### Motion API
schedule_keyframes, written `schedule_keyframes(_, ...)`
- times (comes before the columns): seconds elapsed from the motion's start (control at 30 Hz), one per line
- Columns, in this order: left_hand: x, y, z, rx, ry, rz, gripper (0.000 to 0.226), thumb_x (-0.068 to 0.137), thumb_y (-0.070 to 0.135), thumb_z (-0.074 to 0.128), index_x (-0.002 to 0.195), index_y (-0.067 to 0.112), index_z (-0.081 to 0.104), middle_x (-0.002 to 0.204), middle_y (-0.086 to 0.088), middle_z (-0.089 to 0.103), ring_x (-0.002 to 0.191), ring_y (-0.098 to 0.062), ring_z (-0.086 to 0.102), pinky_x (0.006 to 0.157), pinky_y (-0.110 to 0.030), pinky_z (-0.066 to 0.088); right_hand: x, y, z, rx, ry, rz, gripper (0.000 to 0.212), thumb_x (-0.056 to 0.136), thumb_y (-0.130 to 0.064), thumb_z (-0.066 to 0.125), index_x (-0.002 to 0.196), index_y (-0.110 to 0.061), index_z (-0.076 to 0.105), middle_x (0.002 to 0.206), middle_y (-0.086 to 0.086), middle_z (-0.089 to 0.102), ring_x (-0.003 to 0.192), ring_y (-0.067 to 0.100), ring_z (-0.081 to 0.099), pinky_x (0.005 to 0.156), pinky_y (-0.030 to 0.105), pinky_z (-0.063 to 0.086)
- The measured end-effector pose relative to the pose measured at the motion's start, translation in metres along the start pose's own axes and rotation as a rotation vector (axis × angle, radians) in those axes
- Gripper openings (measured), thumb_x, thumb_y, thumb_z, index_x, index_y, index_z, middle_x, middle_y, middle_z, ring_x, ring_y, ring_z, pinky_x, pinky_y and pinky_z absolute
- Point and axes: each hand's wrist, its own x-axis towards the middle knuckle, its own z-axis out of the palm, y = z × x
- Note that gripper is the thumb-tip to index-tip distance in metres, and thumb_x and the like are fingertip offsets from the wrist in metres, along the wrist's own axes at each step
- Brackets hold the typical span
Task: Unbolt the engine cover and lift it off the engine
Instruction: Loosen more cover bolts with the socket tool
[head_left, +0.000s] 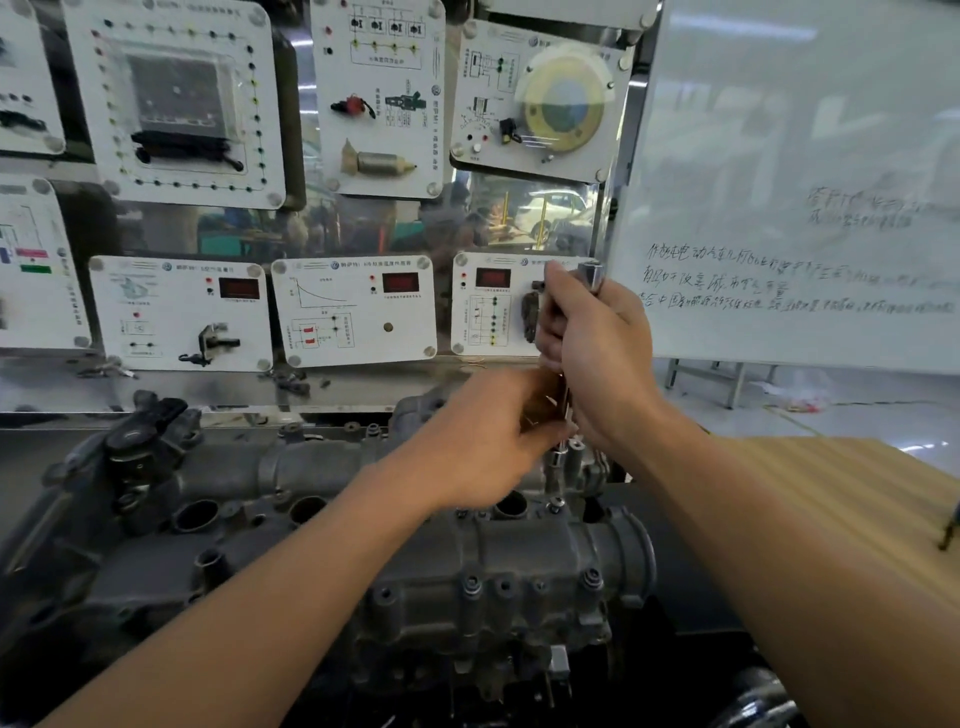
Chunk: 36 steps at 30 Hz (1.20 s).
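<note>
A grey cast engine cover (426, 566) lies across the lower middle, with round plug holes and several bolts along its edges. My right hand (597, 358) grips a chrome socket wrench (592, 275) held upright. The wrench's shaft runs down to a socket (560, 460) standing on a bolt at the cover's far right end. My left hand (498, 436) is curled round the lower shaft just above that socket. Much of the shaft is hidden behind both hands.
A steel training panel with white instrument boards (358, 309) rises behind the engine. A whiteboard (800, 197) stands at the right. A wooden bench top (852, 499) with a small dark tool (948, 535) at its edge lies to the right of the engine.
</note>
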Motion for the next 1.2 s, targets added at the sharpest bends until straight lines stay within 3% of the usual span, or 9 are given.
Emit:
schedule_keyframes(0.23, 0.0, -0.009, 0.026, 0.011, 0.052, 0.036, 0.015, 0.096, 0.018, 0.062, 0.109, 0.014, 0.066, 0.1, -0.003, 0.074, 0.092, -0.019, 0.071, 0.086, -0.045, 0.056, -0.008, 0.009, -0.017, 0.021, -0.06, -0.096, 0.046, 0.099, -0.024, 0.051, 0.054, -0.019, 0.045, 0.047, -0.008, 0.033, 0.046, 0.013, 0.029, 0.043, 0.021, 0.027)
schedule_keyframes(0.37, 0.0, -0.012, 0.028, 0.005, 0.068, 0.026, 0.012, 0.095, 0.016, 0.063, 0.107, 0.013, 0.066, 0.098, -0.002, 0.074, 0.091, -0.017, 0.071, 0.086, -0.043, 0.057, -0.005, 0.015, -0.017, 0.014, -0.078, -0.098, 0.047, 0.095, -0.027, 0.052, 0.062, 0.004, 0.04, 0.047, -0.007, 0.031, 0.046, 0.014, 0.026, 0.043, 0.022, 0.026)
schedule_keyframes(0.47, -0.002, -0.015, 0.029, -0.028, 0.086, 0.015, 0.015, 0.095, 0.015, 0.063, 0.109, 0.013, 0.067, 0.1, 0.0, 0.074, 0.092, -0.014, 0.071, 0.087, -0.041, 0.057, -0.004, 0.019, -0.017, 0.033, -0.094, -0.083, 0.049, 0.093, -0.029, 0.053, 0.067, 0.01, 0.039, 0.048, -0.006, 0.031, 0.047, 0.014, 0.026, 0.043, 0.023, 0.026)
schedule_keyframes(0.7, -0.002, -0.017, 0.031, -0.082, 0.119, -0.017, 0.018, 0.093, 0.017, 0.067, 0.11, 0.013, 0.067, 0.101, 0.001, 0.075, 0.09, -0.012, 0.071, 0.085, -0.039, 0.057, -0.002, 0.017, -0.016, 0.043, -0.099, -0.068, 0.041, 0.096, -0.023, 0.054, 0.057, -0.013, 0.047, 0.045, -0.008, 0.034, 0.042, 0.01, 0.03, 0.041, 0.019, 0.029)
schedule_keyframes(0.97, 0.001, -0.012, 0.038, 0.011, 0.219, -0.041, 0.027, 0.081, 0.033, 0.08, 0.088, 0.019, 0.058, 0.073, 0.006, 0.064, 0.063, -0.008, 0.06, 0.068, -0.039, 0.056, 0.0, 0.017, -0.022, -0.021, -0.057, -0.12, 0.059, 0.087, -0.036, 0.062, 0.068, 0.014, 0.038, 0.049, 0.007, 0.031, 0.047, 0.024, 0.027, 0.043, 0.026, 0.028)
schedule_keyframes(1.03, 0.002, -0.009, 0.036, -0.055, 0.197, -0.083, 0.026, 0.082, 0.031, 0.078, 0.095, 0.02, 0.058, 0.082, 0.006, 0.068, 0.073, -0.007, 0.064, 0.075, -0.037, 0.057, 0.0, 0.018, -0.023, -0.089, -0.022, -0.156, 0.057, 0.087, -0.032, 0.065, 0.069, 0.016, 0.039, 0.055, 0.024, 0.032, 0.054, 0.029, 0.031, 0.048, 0.024, 0.035)
schedule_keyframes(1.1, 0.002, -0.006, 0.03, -0.238, 0.06, -0.098, 0.026, 0.09, 0.019, 0.071, 0.114, 0.016, 0.06, 0.104, 0.003, 0.072, 0.096, -0.007, 0.069, 0.091, -0.032, 0.056, -0.001, 0.017, -0.024, -0.176, -0.035, -0.185, 0.052, 0.086, -0.03, 0.067, 0.073, 0.016, 0.047, 0.066, 0.033, 0.041, 0.061, 0.025, 0.04, 0.054, 0.019, 0.041)
schedule_keyframes(1.13, 0.002, -0.005, 0.027, -0.291, 0.004, -0.077, 0.025, 0.092, 0.012, 0.066, 0.117, 0.013, 0.061, 0.108, 0.001, 0.073, 0.101, -0.008, 0.069, 0.094, -0.031, 0.055, 0.0, 0.017, -0.025, -0.22, -0.055, -0.191, 0.046, 0.085, -0.029, 0.068, 0.075, 0.013, 0.053, 0.068, 0.029, 0.049, 0.063, 0.022, 0.046, 0.057, 0.018, 0.043)
schedule_keyframes(1.2, 0.004, -0.003, 0.026, -0.242, 0.034, -0.028, 0.015, 0.092, 0.012, 0.067, 0.106, 0.008, 0.066, 0.096, -0.005, 0.076, 0.091, -0.014, 0.072, 0.088, -0.037, 0.057, 0.002, 0.014, -0.027, -0.296, -0.079, -0.189, 0.029, 0.083, -0.028, 0.071, 0.073, -0.002, 0.065, 0.066, 0.009, 0.061, 0.066, 0.016, 0.057, 0.065, 0.02, 0.049)
